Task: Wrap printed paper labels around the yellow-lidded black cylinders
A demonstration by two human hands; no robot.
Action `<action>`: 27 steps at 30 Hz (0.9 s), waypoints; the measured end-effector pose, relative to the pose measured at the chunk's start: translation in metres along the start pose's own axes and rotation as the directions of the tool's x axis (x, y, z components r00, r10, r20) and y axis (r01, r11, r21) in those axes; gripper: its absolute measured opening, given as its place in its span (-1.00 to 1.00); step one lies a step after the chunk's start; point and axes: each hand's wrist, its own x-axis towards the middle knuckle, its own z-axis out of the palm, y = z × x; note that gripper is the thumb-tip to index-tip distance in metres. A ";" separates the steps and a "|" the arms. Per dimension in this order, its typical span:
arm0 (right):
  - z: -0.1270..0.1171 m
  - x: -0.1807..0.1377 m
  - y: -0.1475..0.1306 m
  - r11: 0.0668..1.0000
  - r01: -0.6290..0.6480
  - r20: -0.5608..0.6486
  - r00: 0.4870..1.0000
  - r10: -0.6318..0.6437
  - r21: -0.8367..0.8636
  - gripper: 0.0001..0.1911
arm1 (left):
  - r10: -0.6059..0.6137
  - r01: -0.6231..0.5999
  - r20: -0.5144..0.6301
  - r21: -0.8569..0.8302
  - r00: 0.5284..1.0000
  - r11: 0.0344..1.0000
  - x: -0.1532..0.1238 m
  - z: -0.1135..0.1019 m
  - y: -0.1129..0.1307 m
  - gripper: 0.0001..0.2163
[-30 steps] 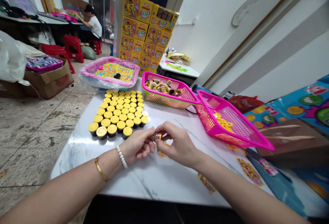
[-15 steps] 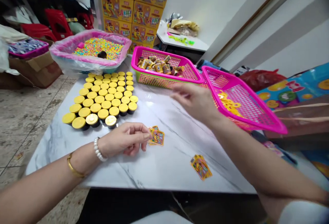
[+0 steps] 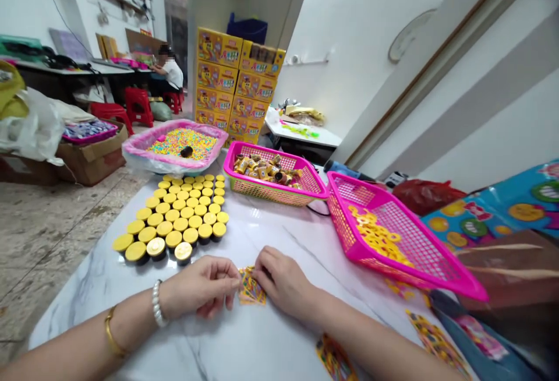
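Observation:
Small yellow printed cards [image 3: 252, 292] lie on the white marbled table [image 3: 262, 340] between my two hands. At the cards' left edge is my left hand [image 3: 207, 285], its fingers curled and thumb against the index finger; what they hold, if anything, is hidden. My right hand [image 3: 283, 282] bends its closed fingers onto the right edge of the top card. More printed cards [image 3: 334, 357] lie under my right forearm. To the left, black cups with yellow lids [image 3: 180, 223] stand upright in close rows.
Behind the cups is a plastic-lined tub [image 3: 131, 145] of coloured beads. A pink basket [image 3: 321, 194] of small wrapped cups stands at the back; another pink basket [image 3: 474, 288] with yellow rings is at right. Stacked cartons [image 3: 218, 81] and a seated person [image 3: 173, 75] are farther off.
My right hand has come down from near the baskets to the cards beside my left hand. The camera has tilted up. My left hand stays by the cards.

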 end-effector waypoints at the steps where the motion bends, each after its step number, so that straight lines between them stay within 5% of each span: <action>1: -0.002 0.001 0.000 1.000 -0.010 -0.026 1.000 0.011 0.006 -0.82 | 0.012 -0.012 -0.019 0.010 1.000 1.000 0.000 0.000 0.001 -0.56; 6: -0.016 -0.002 -0.010 0.956 -0.190 -0.181 0.956 0.232 0.223 -0.87 | 0.119 -0.108 -0.148 0.081 0.982 0.991 -0.004 -0.001 0.010 -0.56; 9: -0.020 -0.014 -0.034 0.806 -0.248 -0.145 0.914 0.379 0.538 -0.81 | 0.213 -0.180 -0.247 0.148 0.945 0.972 -0.011 0.010 0.012 -0.59; 13: -0.007 -0.032 -0.074 0.574 -0.133 -0.190 0.864 0.467 0.808 -0.74 | 0.236 -0.210 -0.330 0.113 0.914 0.971 -0.027 0.036 0.001 -0.63; 15: 0.004 -0.037 -0.089 0.483 -0.125 -0.146 0.862 0.485 0.867 -0.67 | 0.190 -0.186 -0.361 0.048 0.913 0.981 -0.038 0.046 -0.011 -0.63; 18: 0.020 -0.038 -0.101 0.364 -0.268 0.085 0.890 0.448 0.892 -0.65 | 0.179 -0.187 -0.435 0.023 0.883 0.982 -0.057 0.052 -0.025 -0.61; 20: 0.031 -0.036 -0.108 0.305 -0.355 0.194 0.871 0.452 0.884 -0.57 | 0.212 -0.241 -0.550 0.020 0.808 0.970 -0.072 0.052 -0.031 -0.61; 24: 0.048 -0.031 -0.130 0.277 -0.360 0.178 0.837 0.517 0.891 -0.51 | 0.270 -0.384 -0.787 0.046 0.554 0.922 -0.107 0.058 -0.040 -0.65; 27: 0.057 -0.029 -0.147 0.319 -0.319 0.131 0.860 0.494 0.892 -0.53 | 0.289 -0.370 -0.829 0.108 0.479 0.923 -0.127 0.069 -0.048 -0.65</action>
